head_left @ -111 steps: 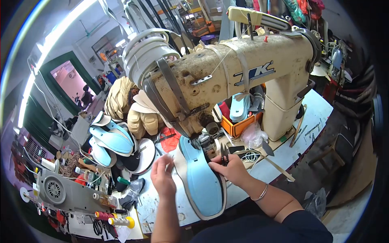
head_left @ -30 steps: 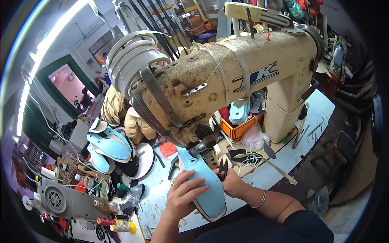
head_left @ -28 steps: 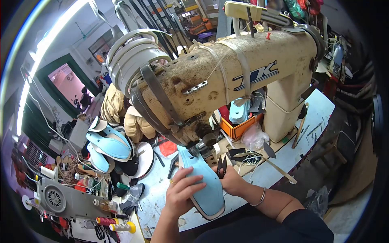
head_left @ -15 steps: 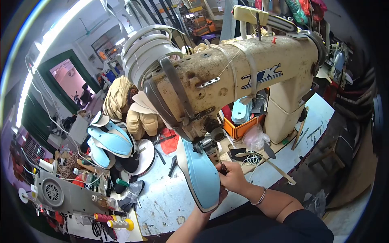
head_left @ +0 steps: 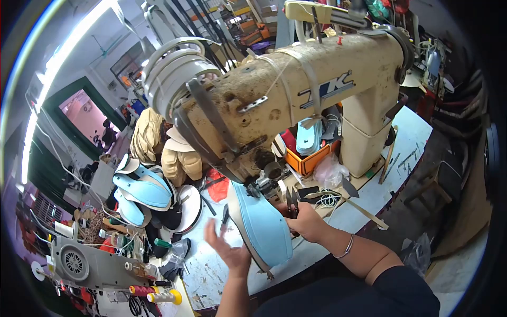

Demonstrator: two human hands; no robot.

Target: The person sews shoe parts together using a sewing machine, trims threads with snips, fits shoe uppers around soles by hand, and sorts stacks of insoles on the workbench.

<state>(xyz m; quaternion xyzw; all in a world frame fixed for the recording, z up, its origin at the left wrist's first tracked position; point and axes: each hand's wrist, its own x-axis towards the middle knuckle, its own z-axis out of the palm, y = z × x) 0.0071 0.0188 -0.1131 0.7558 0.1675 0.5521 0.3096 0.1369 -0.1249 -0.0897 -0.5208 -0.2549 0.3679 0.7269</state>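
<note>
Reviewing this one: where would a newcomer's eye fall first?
Probably on the big, stained sewing machine arching over the table. In front of it, a pale blue sole-shaped piece lies between the open left hand and the right hand, which holds black snips.

Dark short-sleeved top (head_left: pixel 364 293), thin silvery bangle (head_left: pixel 348 246) round right wrist (head_left: pixel 337 244)

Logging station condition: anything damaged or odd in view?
Mostly wear. The sewing machine has dark speckles and stains across its cream body, and pale straps wrap around it, perhaps makeshift. The tabletop is blotched too.
</note>
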